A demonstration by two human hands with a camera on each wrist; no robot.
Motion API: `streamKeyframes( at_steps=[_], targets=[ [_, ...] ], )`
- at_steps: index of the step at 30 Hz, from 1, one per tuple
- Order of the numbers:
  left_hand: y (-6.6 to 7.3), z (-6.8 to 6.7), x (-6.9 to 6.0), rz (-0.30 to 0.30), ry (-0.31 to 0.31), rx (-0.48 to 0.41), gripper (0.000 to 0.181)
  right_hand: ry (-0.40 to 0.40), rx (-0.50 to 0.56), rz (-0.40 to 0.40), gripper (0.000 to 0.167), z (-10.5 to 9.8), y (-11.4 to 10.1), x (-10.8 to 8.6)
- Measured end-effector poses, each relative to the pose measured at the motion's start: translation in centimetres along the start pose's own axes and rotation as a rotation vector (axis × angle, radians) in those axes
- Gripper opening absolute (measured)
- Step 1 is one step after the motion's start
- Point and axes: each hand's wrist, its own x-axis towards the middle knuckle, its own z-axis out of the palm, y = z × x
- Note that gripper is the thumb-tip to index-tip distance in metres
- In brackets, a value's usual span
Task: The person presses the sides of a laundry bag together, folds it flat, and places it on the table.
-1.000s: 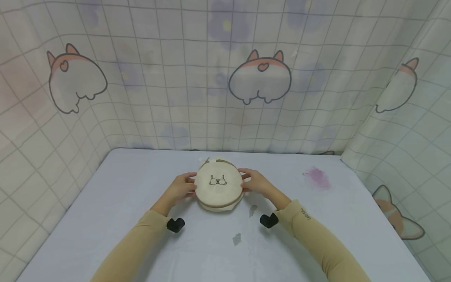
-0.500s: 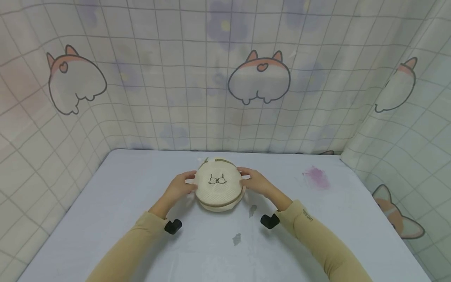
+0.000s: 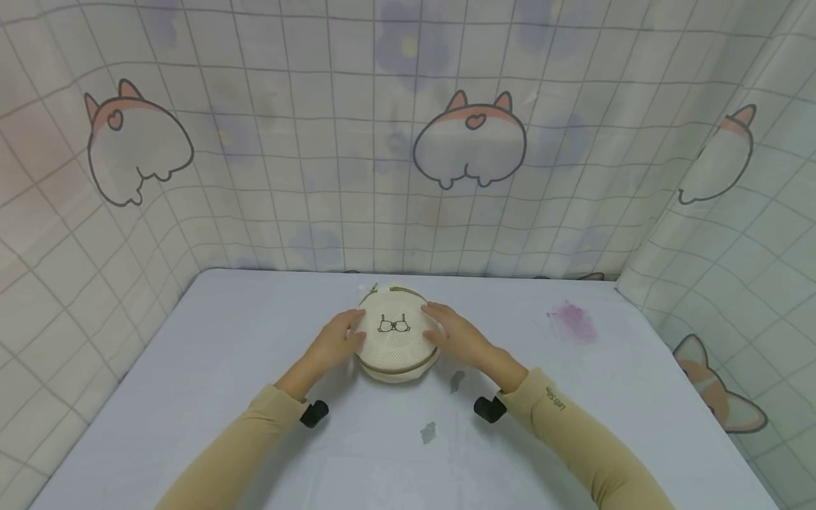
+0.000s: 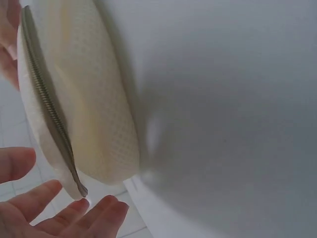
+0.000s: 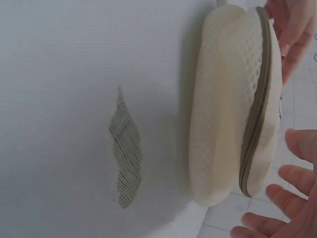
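Note:
A round cream mesh zip pouch (image 3: 394, 347) lies on the white table in the head view, with a drawing like glasses on its top. Its brown zip (image 5: 257, 109) runs round the side, just below the top panel. At the pouch's left edge is my left hand (image 3: 336, 341), thumb and fingers spread. My right hand (image 3: 460, 337) stands likewise at the right edge. Both wrist views show the fingers (image 4: 74, 218) parted around the rim without curling onto it. Whether any fingertip touches the pouch is hard to tell.
The white table (image 3: 223, 340) bears a pink stain (image 3: 574, 321) at the right. Two grey patches (image 3: 428, 432) mark its surface nearer the front. A checked curtain (image 3: 306, 142) with cartoon animals stands behind and on both sides.
Both hands have shifted slightly inward and up, from the pouch's sides to over its top edge. The pouch has stayed in nearly the same place.

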Motion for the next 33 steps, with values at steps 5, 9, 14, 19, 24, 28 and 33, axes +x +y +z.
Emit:
streamKeyframes(
  at_steps=[5, 9, 14, 19, 24, 28, 33],
  targets=[
    [0.2, 0.3, 0.0, 0.068, -0.024, 0.104, 0.059, -0.046, -0.088, -0.042, 0.062, 0.5, -0.6, 0.0],
    [0.3, 0.5, 0.0, 0.133, -0.031, 0.229, 0.062, -0.072, -0.208, -0.112, 0.063, 0.9, -0.5, 0.5],
    [0.4, 0.8, 0.0, 0.184, -0.042, 0.34, 0.064, -0.072, -0.3, -0.199, 0.066, 1.4, -0.4, 1.0],
    [0.5, 1.0, 0.0, 0.223, -0.051, 0.438, 0.064, -0.085, -0.336, -0.184, 0.075, 1.7, -0.4, 1.4],
    [0.5, 1.0, 0.3, 0.229, -0.094, 0.469, 0.067, -0.106, -0.368, -0.183, 0.084, 2.0, 0.0, 1.7],
    [0.5, 1.0, 0.4, 0.234, -0.135, 0.483, 0.073, -0.139, -0.366, -0.195, 0.091, 2.0, -0.1, 1.7],
    [0.3, 1.2, 0.6, 0.229, -0.173, 0.515, 0.082, -0.177, -0.374, -0.183, 0.095, 1.9, -0.4, 1.7]
  ],
)
